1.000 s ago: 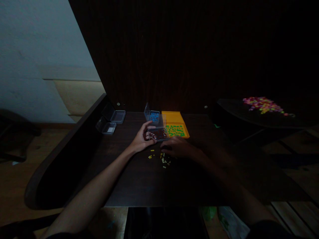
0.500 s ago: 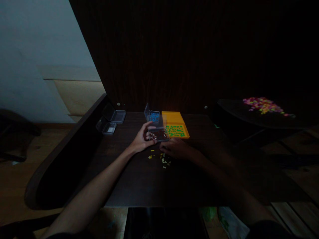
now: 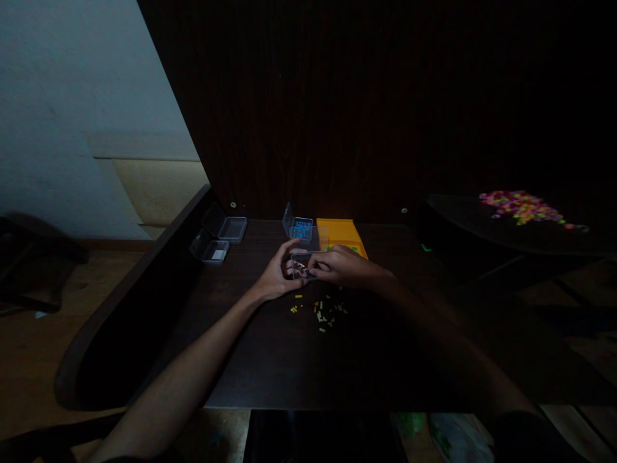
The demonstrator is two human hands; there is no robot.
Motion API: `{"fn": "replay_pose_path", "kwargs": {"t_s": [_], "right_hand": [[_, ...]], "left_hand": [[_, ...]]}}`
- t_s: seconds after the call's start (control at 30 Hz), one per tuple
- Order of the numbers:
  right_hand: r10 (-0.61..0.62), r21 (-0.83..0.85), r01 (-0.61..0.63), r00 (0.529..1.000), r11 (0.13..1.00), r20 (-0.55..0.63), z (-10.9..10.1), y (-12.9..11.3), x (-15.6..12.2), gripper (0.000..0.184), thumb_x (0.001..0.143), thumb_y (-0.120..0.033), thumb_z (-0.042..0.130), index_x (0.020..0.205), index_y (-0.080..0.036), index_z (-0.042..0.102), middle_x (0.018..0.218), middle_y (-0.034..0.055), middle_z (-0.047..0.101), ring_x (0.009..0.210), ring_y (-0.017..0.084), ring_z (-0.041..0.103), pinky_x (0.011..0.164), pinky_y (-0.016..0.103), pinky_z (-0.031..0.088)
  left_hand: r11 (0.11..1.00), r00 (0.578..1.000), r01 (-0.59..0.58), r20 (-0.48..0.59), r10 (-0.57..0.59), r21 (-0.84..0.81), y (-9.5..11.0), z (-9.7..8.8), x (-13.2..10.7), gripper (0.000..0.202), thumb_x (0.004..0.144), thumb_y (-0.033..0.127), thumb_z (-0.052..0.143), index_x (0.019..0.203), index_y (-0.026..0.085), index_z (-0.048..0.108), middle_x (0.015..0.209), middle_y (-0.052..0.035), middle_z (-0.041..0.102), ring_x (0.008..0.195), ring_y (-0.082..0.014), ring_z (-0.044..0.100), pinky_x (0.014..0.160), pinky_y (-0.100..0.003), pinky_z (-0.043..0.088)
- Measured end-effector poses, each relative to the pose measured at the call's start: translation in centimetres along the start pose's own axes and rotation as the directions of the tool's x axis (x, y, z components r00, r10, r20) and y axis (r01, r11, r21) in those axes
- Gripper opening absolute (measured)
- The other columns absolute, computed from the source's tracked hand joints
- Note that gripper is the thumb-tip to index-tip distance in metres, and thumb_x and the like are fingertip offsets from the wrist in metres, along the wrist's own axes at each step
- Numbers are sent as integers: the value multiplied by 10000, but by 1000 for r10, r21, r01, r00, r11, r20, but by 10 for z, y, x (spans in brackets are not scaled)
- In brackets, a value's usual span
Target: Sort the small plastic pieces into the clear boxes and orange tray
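My left hand [image 3: 276, 275] is wrapped round the side of a clear plastic box [image 3: 318, 239] whose lid stands open at the back. Small pale and reddish pieces [image 3: 299, 267] lie inside it. Over the right part of the box is my right hand [image 3: 340, 265], its fingers bent together and dipping into the box; whatever they may pinch is hidden. On the desk in front of the box lie a few small yellow bricks [image 3: 294, 309] and a loose pile of pale toy bricks [image 3: 324, 316].
Behind stand an open clear box of blue pieces [image 3: 303, 227] and an orange tray [image 3: 337, 227] with green pieces, partly covered by my right hand. Two open clear boxes [image 3: 235, 228] sit at the left. Colourful pieces [image 3: 523, 206] are heaped on a dark surface at right.
My right hand has moved up from the pale bricks to the box, its fingers now inside. My left hand still holds the box. The view has shifted slightly.
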State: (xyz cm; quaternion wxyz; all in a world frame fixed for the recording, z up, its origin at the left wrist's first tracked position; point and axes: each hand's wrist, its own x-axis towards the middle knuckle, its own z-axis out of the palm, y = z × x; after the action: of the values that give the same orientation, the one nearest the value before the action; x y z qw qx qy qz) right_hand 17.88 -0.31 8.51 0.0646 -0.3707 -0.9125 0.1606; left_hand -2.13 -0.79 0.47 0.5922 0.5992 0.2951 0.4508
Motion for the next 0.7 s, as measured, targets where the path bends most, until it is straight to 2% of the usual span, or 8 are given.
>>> {"fn": "replay_pose_path", "kwargs": {"t_s": [0.13,0.27,0.47,0.7], "right_hand": [[-57,-35,60,994,998,94,4,-1,17,170,882,-254,558,903,-176,708,716,14,637,595,118,493,569,229,284],[-122,-4,123,985,992,120,10,6,24,150,868,-254,591,889,-183,721,780,26,671,660,130,550,587,225,307],[-137,-6,139,985,990,109,12,12,26,141,859,-231,618,901,-203,749,787,25,701,682,130,577,610,226,327],[-105,-29,107,991,994,85,-2,7,15,195,863,-238,608,995,-239,752,795,14,716,664,126,583,609,228,336]], "left_hand": [[1000,1000,2,19,-2,6,-2,-1,0,920,589,198,847,1370,278,368,1297,-109,471,889,-141,628,793,-302,548],[1000,1000,10,16,-10,7,-3,-1,1,916,593,199,844,1369,276,365,1299,-108,469,890,-144,634,782,-294,551],[1000,1000,10,27,-11,18,-1,-1,0,920,587,179,842,1369,275,367,1288,-99,468,874,-127,621,784,-293,548],[1000,1000,11,29,-11,21,0,-1,0,932,573,166,845,1371,280,377,1284,-101,484,843,-113,600,797,-311,545]]}}
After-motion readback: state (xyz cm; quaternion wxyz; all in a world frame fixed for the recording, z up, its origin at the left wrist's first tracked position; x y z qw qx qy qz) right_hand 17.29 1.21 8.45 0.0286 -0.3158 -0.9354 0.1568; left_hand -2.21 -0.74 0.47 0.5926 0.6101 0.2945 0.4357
